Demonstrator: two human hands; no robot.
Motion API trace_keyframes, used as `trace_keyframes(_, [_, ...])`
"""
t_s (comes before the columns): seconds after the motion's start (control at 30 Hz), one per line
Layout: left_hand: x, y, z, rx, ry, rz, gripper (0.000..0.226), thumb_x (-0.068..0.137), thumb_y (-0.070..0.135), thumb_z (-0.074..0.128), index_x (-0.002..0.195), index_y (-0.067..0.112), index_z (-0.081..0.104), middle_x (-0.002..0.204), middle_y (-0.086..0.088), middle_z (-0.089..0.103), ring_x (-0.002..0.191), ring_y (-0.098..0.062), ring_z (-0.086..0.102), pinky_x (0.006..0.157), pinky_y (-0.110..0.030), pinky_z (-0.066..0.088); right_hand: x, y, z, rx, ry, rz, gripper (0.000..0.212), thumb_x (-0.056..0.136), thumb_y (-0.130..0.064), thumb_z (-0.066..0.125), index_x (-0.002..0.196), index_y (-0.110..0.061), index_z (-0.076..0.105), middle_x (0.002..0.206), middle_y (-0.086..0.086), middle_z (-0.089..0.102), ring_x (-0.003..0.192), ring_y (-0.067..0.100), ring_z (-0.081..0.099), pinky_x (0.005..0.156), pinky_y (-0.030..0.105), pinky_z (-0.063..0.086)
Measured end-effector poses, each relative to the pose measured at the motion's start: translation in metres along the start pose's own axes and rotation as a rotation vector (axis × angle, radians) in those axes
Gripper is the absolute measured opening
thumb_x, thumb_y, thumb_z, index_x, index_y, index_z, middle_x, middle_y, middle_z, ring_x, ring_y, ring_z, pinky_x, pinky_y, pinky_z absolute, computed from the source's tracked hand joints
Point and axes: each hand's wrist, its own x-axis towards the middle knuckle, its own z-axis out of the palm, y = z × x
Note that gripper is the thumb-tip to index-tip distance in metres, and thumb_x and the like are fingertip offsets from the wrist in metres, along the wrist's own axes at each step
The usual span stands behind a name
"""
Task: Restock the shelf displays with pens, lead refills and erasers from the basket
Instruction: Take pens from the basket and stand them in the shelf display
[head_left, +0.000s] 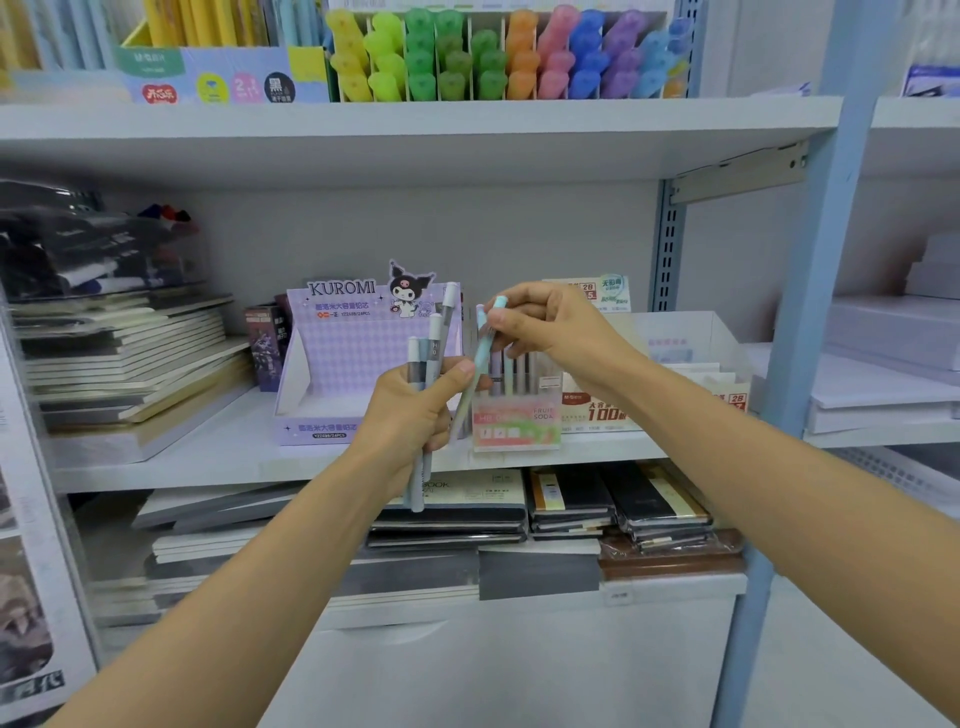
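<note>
The left hand (410, 415) is up in front of the middle shelf (218, 447), near its front edge. Its fingers curl tight round a bunch of lead tubes (435, 343) that stand up straight. The right hand (550, 327) pinches the top of a blue-green tube (482, 353). That tube leans, with its low end by the left thumb. A purple box (353, 353) sits on the shelf behind.

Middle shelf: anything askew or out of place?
The notebook stack at the middle shelf's left end is fanned and slanted, not squared. The Kuromi display box looks empty, as far as shows. Nothing spilled.
</note>
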Motion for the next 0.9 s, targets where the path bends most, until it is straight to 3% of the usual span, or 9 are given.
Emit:
trace_keyframes(0.13, [0.004, 0.001, -0.003, -0.075, 0.038, -0.088, 0.018, 0.097, 0.017, 0.052, 0.108, 0.009, 0.063, 0.084, -0.004, 0.057, 0.038, -0.006, 0.028, 0.034, -0.018, 0.028, 0.010, -0.007, -0.019, 0.041, 0.251, -0.035, 0.006, 0.095, -0.013, 0.059, 0.098, -0.008, 0.062, 0.082, 0.005, 0.070, 0.070, 0.012, 0.069, 0.066, 0.023, 0.057])
trace_keyframes(0.27, [0.005, 0.000, -0.007, -0.121, -0.007, -0.143, 0.011, 0.098, 0.013, 0.045, 0.100, 0.009, 0.055, 0.074, -0.002, 0.048, 0.039, -0.006, 0.027, 0.034, -0.019, 0.026, 0.018, 0.000, -0.030, -0.146, 0.385, -0.059, 0.008, 0.095, -0.014, 0.059, 0.101, -0.008, 0.060, 0.086, 0.007, 0.068, 0.066, 0.007, 0.069, 0.060, 0.019, 0.054])
trace_keyframes(0.5, [0.005, -0.003, -0.008, -0.144, -0.069, -0.081, 0.012, 0.101, 0.015, 0.048, 0.100, 0.007, 0.057, 0.065, 0.001, 0.053, 0.041, -0.008, 0.030, 0.037, -0.018, 0.030, 0.026, 0.023, -0.013, -0.371, 0.297, -0.051, 0.015, 0.093, -0.011, 0.063, 0.104, -0.002, 0.065, 0.093, 0.016, 0.067, 0.077, 0.024, 0.070, 0.062, 0.022, 0.057])
trace_keyframes(0.73, [0.009, -0.012, -0.014, -0.187, -0.101, -0.047, 0.021, 0.102, 0.019, 0.046, 0.107, 0.005, 0.062, 0.065, 0.001, 0.055, 0.043, -0.008, 0.036, 0.039, -0.019, 0.035, 0.031, 0.020, -0.019, -0.469, 0.183, -0.049, 0.014, 0.090, -0.012, 0.066, 0.099, -0.001, 0.064, 0.083, 0.017, 0.070, 0.075, 0.028, 0.071, 0.072, 0.032, 0.060])
trace_keyframes(0.9, [0.008, -0.015, -0.011, -0.186, -0.134, -0.022, 0.025, 0.103, 0.020, 0.044, 0.109, 0.004, 0.063, 0.065, 0.001, 0.056, 0.043, -0.008, 0.039, 0.040, -0.020, 0.037, 0.035, 0.027, -0.006, -0.478, 0.263, -0.131, 0.019, 0.086, -0.015, 0.072, 0.099, -0.010, 0.058, 0.076, 0.007, 0.069, 0.066, 0.022, 0.068, 0.066, 0.033, 0.058])
